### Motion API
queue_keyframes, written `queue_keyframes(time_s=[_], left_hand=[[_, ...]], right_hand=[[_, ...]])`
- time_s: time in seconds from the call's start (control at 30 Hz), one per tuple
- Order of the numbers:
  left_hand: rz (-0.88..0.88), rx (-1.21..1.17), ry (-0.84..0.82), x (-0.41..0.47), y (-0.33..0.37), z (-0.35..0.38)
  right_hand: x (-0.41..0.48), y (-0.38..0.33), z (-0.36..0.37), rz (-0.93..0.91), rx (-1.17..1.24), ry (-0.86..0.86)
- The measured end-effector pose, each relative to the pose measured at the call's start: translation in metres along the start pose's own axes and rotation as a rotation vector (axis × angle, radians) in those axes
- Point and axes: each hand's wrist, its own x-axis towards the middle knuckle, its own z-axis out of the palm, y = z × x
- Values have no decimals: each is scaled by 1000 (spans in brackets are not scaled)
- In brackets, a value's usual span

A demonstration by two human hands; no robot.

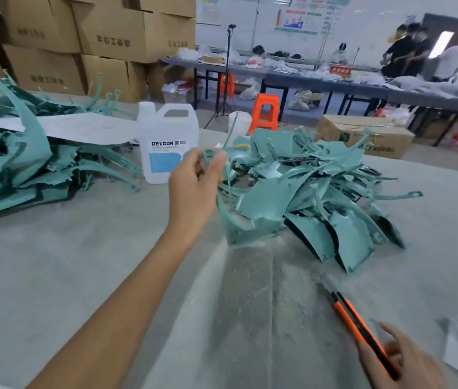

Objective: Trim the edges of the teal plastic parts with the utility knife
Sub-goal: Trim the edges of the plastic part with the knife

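Left grip: the left hand [194,186] is stretched out over the surface [82,262], thumb and fingertips pinched together on the thin top end of a teal part [233,233].
Right grip: the right hand [401,363], low at the near right corner, has its fingers clamped round the handle of the utility knife [362,329].
Where the part is: at the near left edge of the right pile [320,192], its broad lower end down on the surface, its slim arm rising to the fingers.
Key relation: the part lies ahead and to the left of the knife, well apart from it. The knife's long axis points up and left, roughly toward the part's base. The left hand is the nearer one by far and already on it.
What the next move calls for: my read is part and blade have to meet over the dusty strip [250,276] between the hands.
Materials and shapes: the parts are matte teal, curved thin-walled panels with long whippy arms and ragged, flashy edges. The knife is a slim orange and black bar; the blade tip is too blurred to judge.
Surface: pale grey, felt-like, powdered with pale shavings down the middle.
Also here: a second heap, the left pile [11,164], under a paper sheet [76,127], and a translucent white jug [166,141] between the piles.
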Motion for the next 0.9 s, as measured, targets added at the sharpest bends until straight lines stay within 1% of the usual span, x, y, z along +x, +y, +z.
queue_keyframes(time_s=[0.03, 0.07, 0.13, 0.2, 0.27, 0.3, 0.33, 0.37, 0.4, 0.43, 0.47, 0.53, 0.6, 0.67, 0.73, 0.77, 0.8, 0.83, 0.87, 0.9], left_hand=[[-27, -21, 45, 10, 1, -10], [-58, -34, 65, 18, 0, -21], [-118, 7, 97, 31, -15, -45], [-211, 97, 154, 36, -34, -67], [-292, 285, 247, 34, -49, -87], [-260, 437, 292, 29, -55, -95], [-172, 589, 315, 21, -60, -100], [-52, 696, 297, 11, -65, -102], [48, 737, 212, 1, -71, -102], [78, 716, 70, -7, -79, -99], [30, 676, -97, -17, -85, -95], [-150, 663, -396, -34, -98, -87], [-236, 772, -562, -49, -109, -78], [-295, 891, -615, -57, -114, -68], [-318, 946, -578, -57, -113, -56], [-323, 934, -525, -57, -111, -50], [-326, 885, -426, -56, -110, -44], [-348, 800, -267, -55, -110, -39], [-409, 688, -79, -53, -111, -37], [-524, 575, 82, -49, -112, -35]], right_hand=[[1, -4, -1, 2, -1, -17], [1, -3, 0, -2, -53, 6], [-1, 3, 2, -27, -139, -17], [-5, 2, 6, -95, -160, 13], [-7, 3, 5, -126, -185, 73], [-7, 6, 6, -137, -183, 129], [-8, 7, 7, -152, -166, 177], [-9, 6, 8, -154, -141, 213], [-10, 4, 8, -135, -112, 220], [-10, 4, 8, -113, -78, 232], [-11, 3, 8, -103, -49, 251], [-13, 2, 8, -116, -9, 269], [-13, 0, 7, -105, 30, 267], [-14, 0, 7, -94, 51, 270], [-15, 1, 8, -92, 53, 276], [-14, 2, 7, -86, 57, 270], [-14, 3, 7, -72, 66, 259], [-14, 4, 6, -60, 75, 246], [-14, 4, 5, -52, 84, 236], [-14, 4, 5, -48, 89, 229]])
